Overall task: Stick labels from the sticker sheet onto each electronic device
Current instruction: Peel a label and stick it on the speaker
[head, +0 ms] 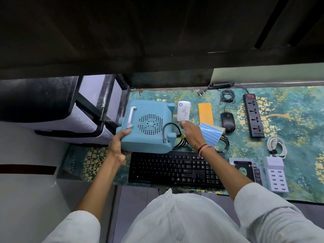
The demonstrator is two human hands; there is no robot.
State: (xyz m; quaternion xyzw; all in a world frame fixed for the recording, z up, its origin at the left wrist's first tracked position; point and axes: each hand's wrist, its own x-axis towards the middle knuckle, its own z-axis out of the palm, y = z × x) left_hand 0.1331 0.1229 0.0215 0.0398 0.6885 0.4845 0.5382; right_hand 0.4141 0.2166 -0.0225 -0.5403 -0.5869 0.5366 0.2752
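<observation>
Head view, bench with patterned teal cover (289, 120). Item: blue perforated appliance (145, 127), tilted up on its near edge, white handle and round grille facing the camera; the left hand (118, 144) is closed round its near-left corner and carries its weight. Item: small white device with a blue ring mark (183, 111), just beside the appliance's right edge; the right hand (191, 132) reaches to its lower end, thumb on the casing, though whether the fingers close round it or only press on it cannot be told. Item: sticker sheet (211, 133), blue with pale stripes, lying under and beside the right wrist, one corner curled. Also present, apart from both hands: orange flat pack (205, 112), mouse (227, 121), power strip (253, 115), keyboard (175, 169), white multi-port charger (276, 172). Handling note, as judgement: set the appliance flat first, freeing the left hand to steady the sheet; peel one stripe cleanly, then press it onto a smooth face, not the perforated one.
</observation>
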